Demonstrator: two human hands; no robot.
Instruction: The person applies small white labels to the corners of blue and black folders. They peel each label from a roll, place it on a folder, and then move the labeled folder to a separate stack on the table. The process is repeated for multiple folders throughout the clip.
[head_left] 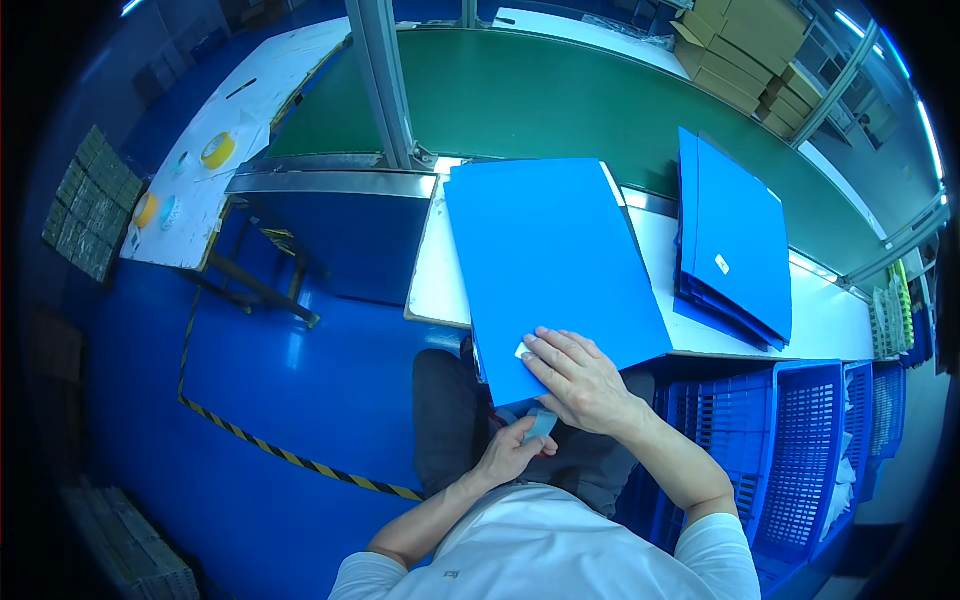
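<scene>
A large blue sheet (pixel 555 260) lies in front of me, its near corner jutting past the table edge above my lap. My right hand (pixel 578 385) rests flat on that corner, fingertips at a small white label (pixel 522 350). Below the corner, my left hand (pixel 510 452) pinches a small pale-blue, see-through strip (pixel 541 425); whether it is film or label backing I cannot tell. To the right sits a stack of similar blue sheets (pixel 735 240), the top one bearing a white label (pixel 722 264).
Behind the white table (pixel 840 325) runs a green conveyor belt (pixel 560 95) with a metal post (pixel 380 80). Blue crates (pixel 795 440) stand at my right. Cardboard boxes (pixel 745 45) are stacked at the back right. Tape rolls (pixel 217 150) lie on the left table (pixel 270 90).
</scene>
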